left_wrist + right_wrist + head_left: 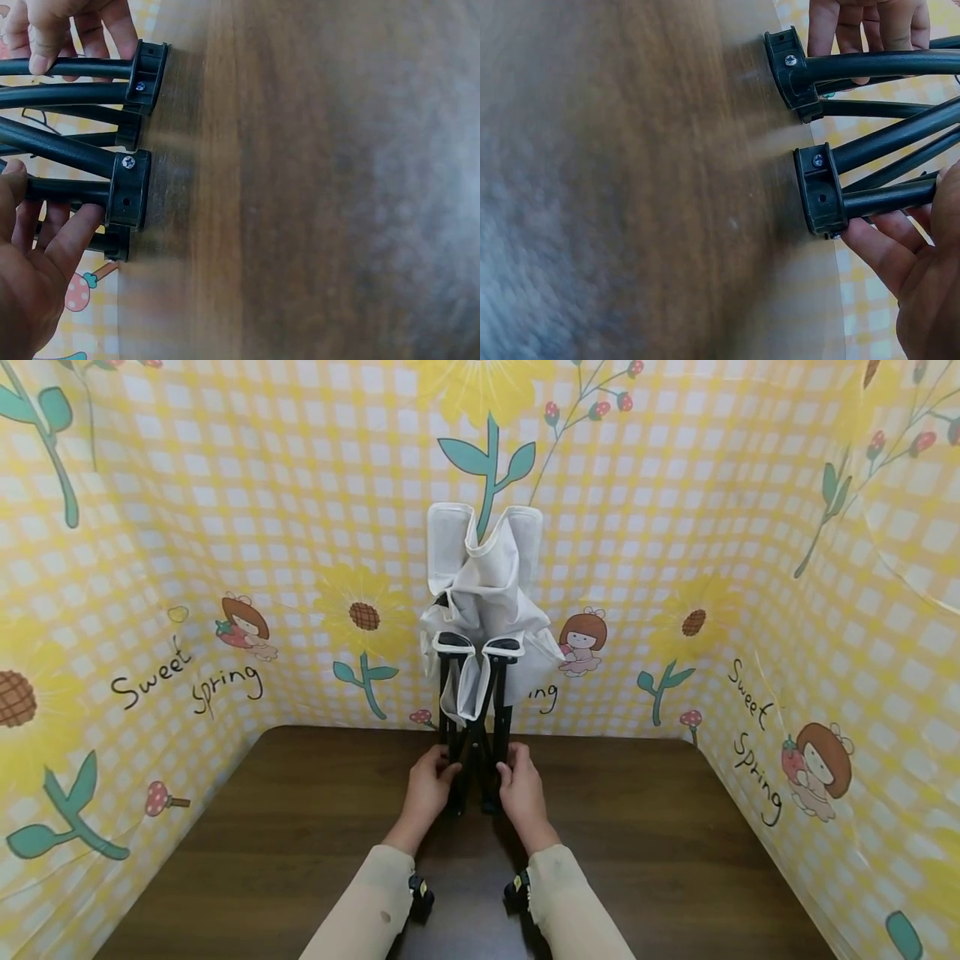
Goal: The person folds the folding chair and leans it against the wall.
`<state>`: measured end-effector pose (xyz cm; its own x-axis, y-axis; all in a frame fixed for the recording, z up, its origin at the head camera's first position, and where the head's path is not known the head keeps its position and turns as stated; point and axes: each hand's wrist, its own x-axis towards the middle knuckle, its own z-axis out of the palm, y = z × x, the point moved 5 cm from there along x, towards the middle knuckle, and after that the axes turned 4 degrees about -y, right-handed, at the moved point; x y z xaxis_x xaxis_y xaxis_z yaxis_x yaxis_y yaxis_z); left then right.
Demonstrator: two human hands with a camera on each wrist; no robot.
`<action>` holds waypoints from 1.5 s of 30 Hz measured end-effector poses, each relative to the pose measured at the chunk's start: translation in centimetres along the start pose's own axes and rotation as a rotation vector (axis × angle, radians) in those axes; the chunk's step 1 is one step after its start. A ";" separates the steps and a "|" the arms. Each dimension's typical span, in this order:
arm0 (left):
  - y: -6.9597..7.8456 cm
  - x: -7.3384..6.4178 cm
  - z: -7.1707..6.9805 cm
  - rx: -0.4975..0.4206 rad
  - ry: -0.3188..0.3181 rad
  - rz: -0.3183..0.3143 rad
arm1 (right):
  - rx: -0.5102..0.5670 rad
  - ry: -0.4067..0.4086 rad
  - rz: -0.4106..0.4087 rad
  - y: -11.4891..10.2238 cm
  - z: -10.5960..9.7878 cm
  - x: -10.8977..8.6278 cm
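A folded folding chair [487, 577] with white fabric and black tube legs stands upright at the far side of the brown table. My left hand [431, 787] grips a leg on the left, low down near its foot. On the opposite side, my right hand [522, 789] holds another leg at about the same height. Seen up close in the left wrist view, black plastic feet [133, 187] with screws cap the tubes, and the left thumb and fingers curl round one tube. In the right wrist view, the right fingers [889, 251] wrap a tube just above its foot [821, 191].
A yellow checked cloth [300, 510] with sunflowers and cartoon figures hangs behind and on both sides of the table [637, 860]. The chair's fabric is close to the back cloth. Small black devices [422, 899] are strapped at both wrists.
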<state>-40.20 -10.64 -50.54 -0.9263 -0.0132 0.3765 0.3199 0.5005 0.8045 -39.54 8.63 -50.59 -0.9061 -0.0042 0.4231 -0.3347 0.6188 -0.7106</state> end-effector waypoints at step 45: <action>-0.3 1.2 0.2 0.027 0.094 -0.002 | -0.011 -0.051 0.035 0.9 0.9 1.5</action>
<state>-41.46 -10.63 -50.44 -0.9039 -0.0946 0.4172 0.3112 0.5239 0.7929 -41.41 8.44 -51.16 -0.9293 -0.0223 0.3686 -0.3000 0.6277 -0.7184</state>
